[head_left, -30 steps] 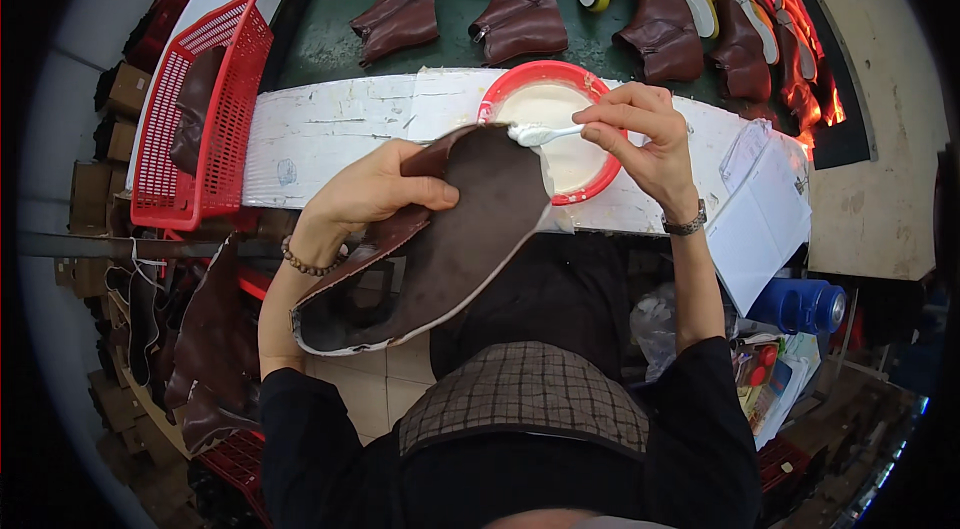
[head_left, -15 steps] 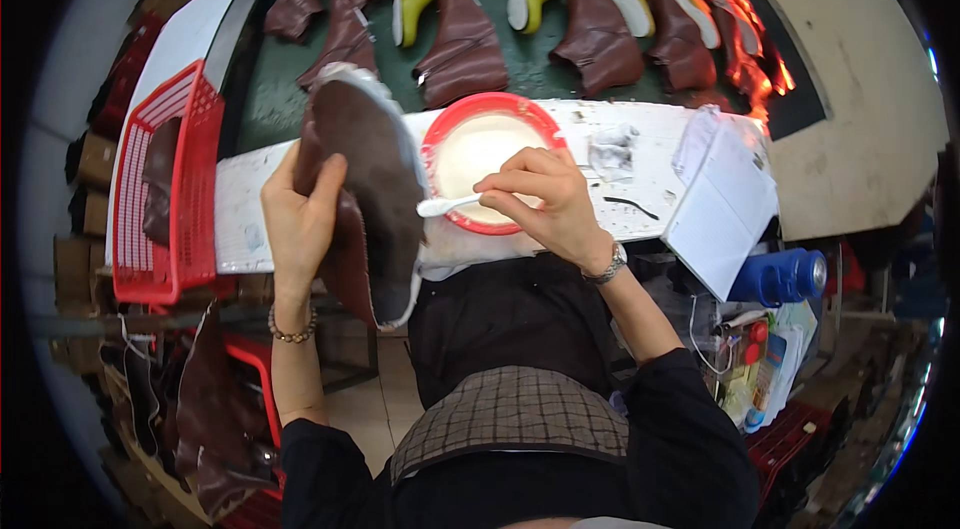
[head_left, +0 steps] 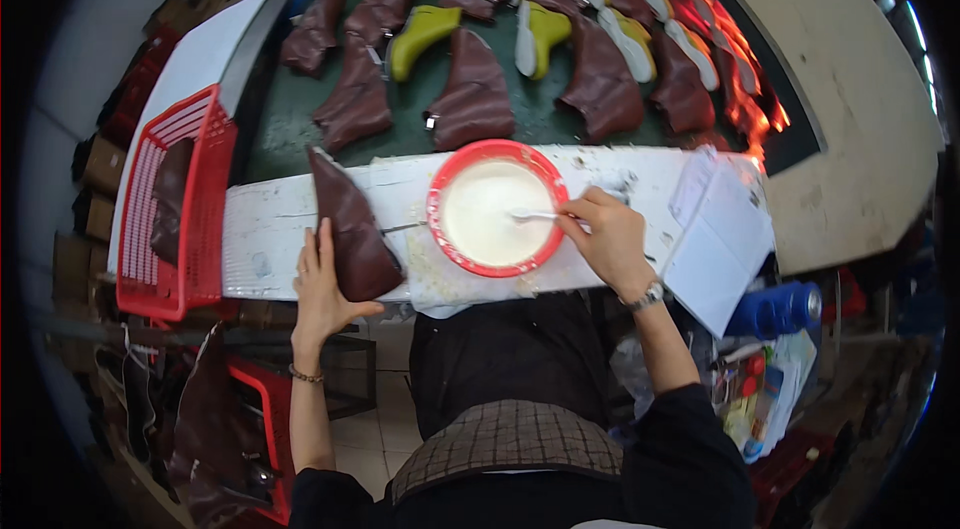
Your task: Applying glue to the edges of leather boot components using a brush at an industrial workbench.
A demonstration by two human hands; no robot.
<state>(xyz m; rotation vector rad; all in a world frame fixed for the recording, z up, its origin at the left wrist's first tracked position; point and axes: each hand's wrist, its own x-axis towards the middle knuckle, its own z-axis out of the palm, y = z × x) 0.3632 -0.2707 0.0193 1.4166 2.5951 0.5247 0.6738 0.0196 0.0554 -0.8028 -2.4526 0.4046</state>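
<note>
A brown leather boot upper (head_left: pixel 352 229) rests on the white bench ledge (head_left: pixel 270 239). My left hand (head_left: pixel 322 289) touches its left side, fingers straight and thumb spread out below it. My right hand (head_left: pixel 612 237) pinches the white handle of a small brush (head_left: pixel 538 216). The brush's head dips into cream-coloured liquid inside a red-rimmed bowl (head_left: pixel 437 219), so its bristles are hidden. The bowl stands on the ledge between my hands.
Brown boots (head_left: pixel 470 89) and lime boots (head_left: pixel 425 34) stand or lie on the green conveyor (head_left: pixel 275 124), some under a red glow. Left is a red basket (head_left: pixel 205 229). An open notebook (head_left: pixel 722 239) and blue bottle (head_left: pixel 775 309) are at right.
The brown boot upper went from raised with its sole showing to resting on the ledge, and my left hand loosened. My right hand moved the brush into the bowl. Another person's hand left the conveyor's far side.
</note>
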